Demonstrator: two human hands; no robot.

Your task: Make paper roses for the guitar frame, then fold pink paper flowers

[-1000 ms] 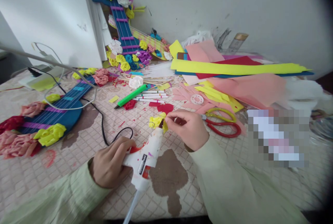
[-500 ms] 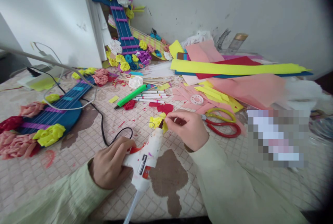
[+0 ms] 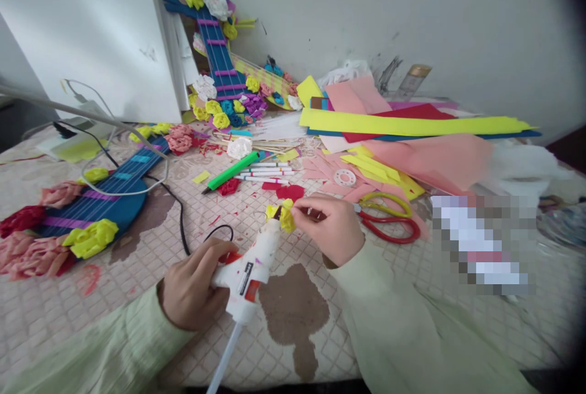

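Note:
My left hand [image 3: 196, 284] is wrapped round the handle of a white hot glue gun [image 3: 256, 260], with a clear glue stick [image 3: 225, 357] jutting from its back end. The gun's dark nozzle meets a small yellow paper flower [image 3: 287, 216]. Between the fingertips of my right hand [image 3: 333, 223] the flower's right side is pinched. Just right of that hand lie scissors [image 3: 389, 229] with red and yellow handles. A green pen-shaped cutter [image 3: 232, 172] rests beyond the flower, beside several white sticks [image 3: 268, 171].
At left lies a blue paper guitar [image 3: 123, 199] with paper flowers; another blue guitar [image 3: 220, 52] leans at the back. A black cord [image 3: 180, 217] and white cable [image 3: 123, 193] cross the left side. Coloured paper strips [image 3: 412, 122] are piled back right.
The glue gun has shifted slightly left, its nozzle now against the middle of the yellow flower. My right hand still pinches the flower.

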